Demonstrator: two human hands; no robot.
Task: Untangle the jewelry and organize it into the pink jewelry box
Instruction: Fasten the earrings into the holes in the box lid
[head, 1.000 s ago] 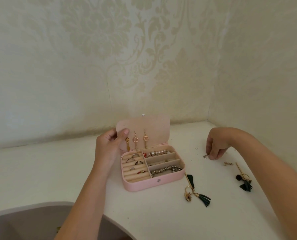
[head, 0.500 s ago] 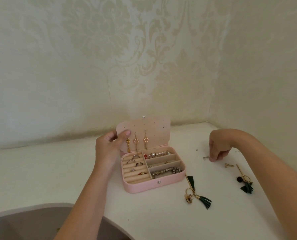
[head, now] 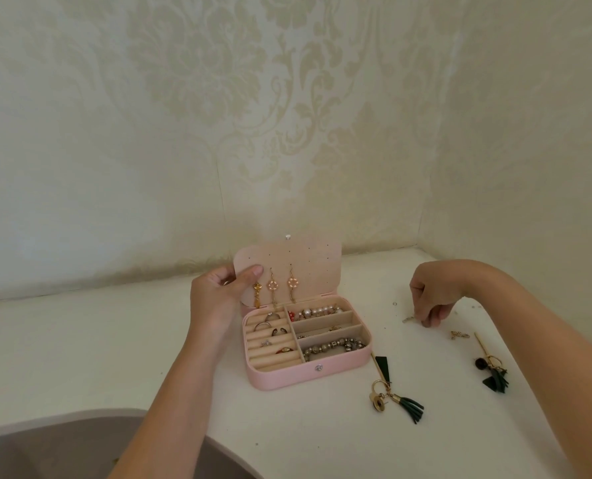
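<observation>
Two hands are at work. Lower left of the frame: a sink (head: 63, 447), cut into the counter (head: 80, 357), plays no part.

Left of centre: the left hand (head: 218, 299) pinches the lid (head: 304, 261) by its left edge, thumb on the inner face and fingers behind, holding it upright.

Centre: the box (head: 287, 379) stands open. Three earrings (head: 273, 285) hang from the lid. Rings (head: 263, 326) sit in the left slots; pearls (head: 317, 311) and a bead bracelet (head: 332, 345) lie in the right compartments.

Right of centre: the right hand (head: 432, 295) points down with fingers curled, tips at the counter. A gold piece (head: 408, 319) lies just left of those tips, its long axis roughly across the frame. Whether the fingers pinch it cannot be told.

Judgement: this hand is much the nearer to the loose items, and the box lies to its left across bare counter. Nothing stands between them.

Further right: a gold bit (head: 459, 335) lies near the same hand. Lower right: a tassel earring (head: 394, 392) lies just beside the box's right corner, its bar angled toward the corner. Another tassel earring (head: 493, 371) lies well apart near the forearm. All remain unsorted.
</observation>
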